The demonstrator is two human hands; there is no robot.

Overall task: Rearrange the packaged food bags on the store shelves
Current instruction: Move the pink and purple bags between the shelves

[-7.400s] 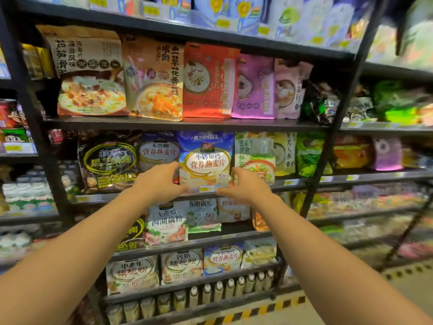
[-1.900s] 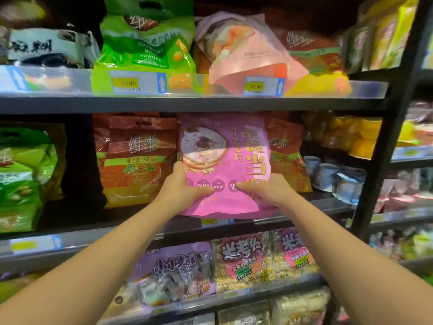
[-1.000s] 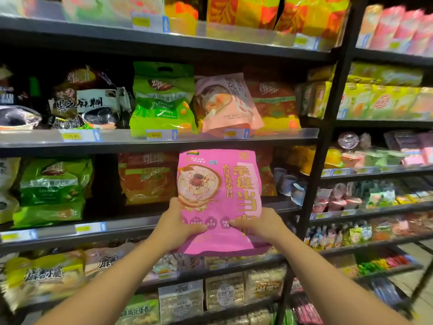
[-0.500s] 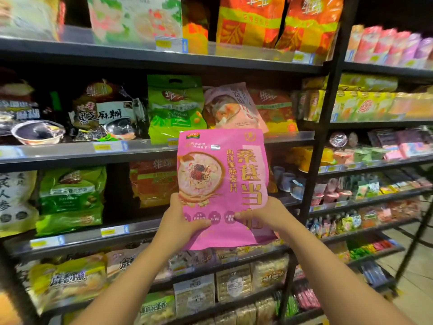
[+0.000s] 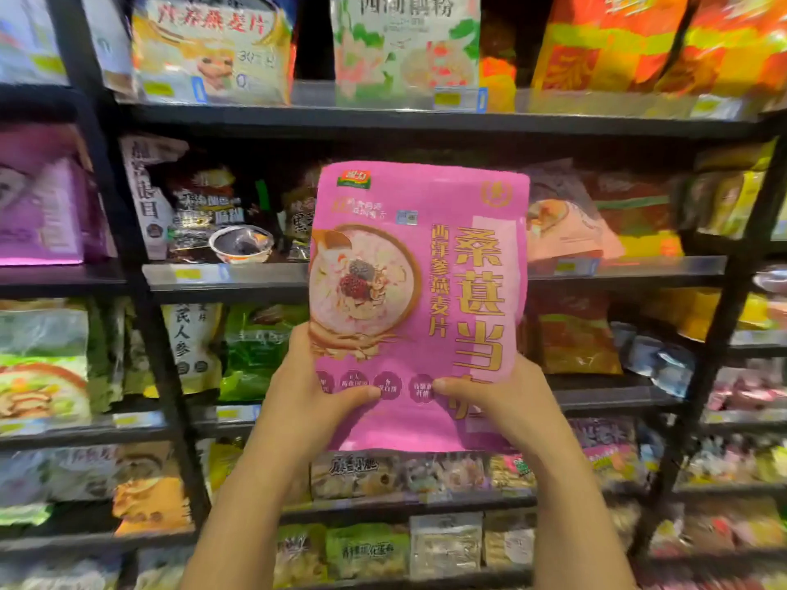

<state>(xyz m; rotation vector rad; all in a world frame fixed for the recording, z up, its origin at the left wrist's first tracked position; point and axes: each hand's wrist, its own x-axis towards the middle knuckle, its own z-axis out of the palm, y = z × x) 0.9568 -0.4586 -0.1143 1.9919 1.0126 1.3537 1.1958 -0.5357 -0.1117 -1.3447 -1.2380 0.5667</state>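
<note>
A person is holding a pink bag (image 5: 419, 300) upright with both hands in front of dark store shelves (image 5: 426, 121). The left hand (image 5: 315, 402) is gripping the bag's lower left corner, its thumb lying across the front and its fingers curling behind. The right hand (image 5: 494, 402) is gripping the lower right corner in the same way, thumb on the front, so the two thumb tips are nearly meeting over the row of round badges printed near the bottom. The bag is facing the camera, showing a bowl of oatmeal with dark berries and gold Chinese lettering, and it is hanging in the air, resting on no shelf. It is covering the middle of the second shelf from the top and part of the one below.

Behind it, a peach bag (image 5: 566, 223) is peeking out at the right edge, with an orange bag (image 5: 575, 338) showing on the shelf beneath. A dark bag (image 5: 204, 206) and a bowl (image 5: 242, 249) are sitting to the left on the second shelf. A green bag (image 5: 255, 347) is standing lower left, beside a white bag (image 5: 191, 338). On the top shelf, an oat bag (image 5: 213, 40) and a white floral bag (image 5: 404, 40) are standing side by side, with bright orange bags (image 5: 664, 40) to their right.
</note>
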